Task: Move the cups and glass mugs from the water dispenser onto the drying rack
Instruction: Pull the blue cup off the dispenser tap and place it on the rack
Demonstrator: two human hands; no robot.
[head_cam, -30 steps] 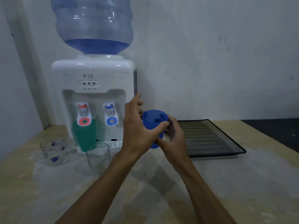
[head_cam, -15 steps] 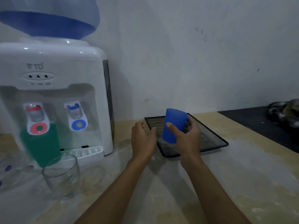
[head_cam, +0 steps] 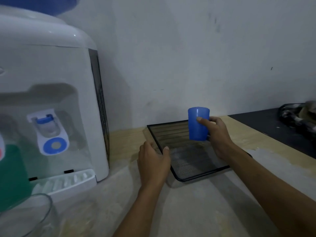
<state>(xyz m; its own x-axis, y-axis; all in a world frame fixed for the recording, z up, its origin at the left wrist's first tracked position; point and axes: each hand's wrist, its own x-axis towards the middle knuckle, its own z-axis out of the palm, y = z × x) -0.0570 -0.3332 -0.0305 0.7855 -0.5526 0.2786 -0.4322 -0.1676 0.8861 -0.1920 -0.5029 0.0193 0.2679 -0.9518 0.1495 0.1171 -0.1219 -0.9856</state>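
My right hand [head_cam: 218, 134] grips a blue plastic cup [head_cam: 198, 124] and holds it upside down just above the far part of the black mesh drying rack [head_cam: 191, 165]. My left hand [head_cam: 153, 161] rests on the rack's left rim, thumb over the edge. The white water dispenser [head_cam: 51, 100] stands at the left. A green cup [head_cam: 13, 171] sits under its red tap, partly cut off. A clear glass [head_cam: 29, 216] stands at the bottom left corner on the counter.
The rack lies on a pale counter [head_cam: 196, 211] against a grey wall. A black surface [head_cam: 277, 132] adjoins the counter on the right, with a dark crumpled object [head_cam: 297, 115] on it. The dispenser's drip tray [head_cam: 68, 182] juts forward.
The view has swung right and closer. My right hand carried the blue cup out over the rack and turned it upright-inverted. My left hand let go of the cup and dropped onto the rack's rim.
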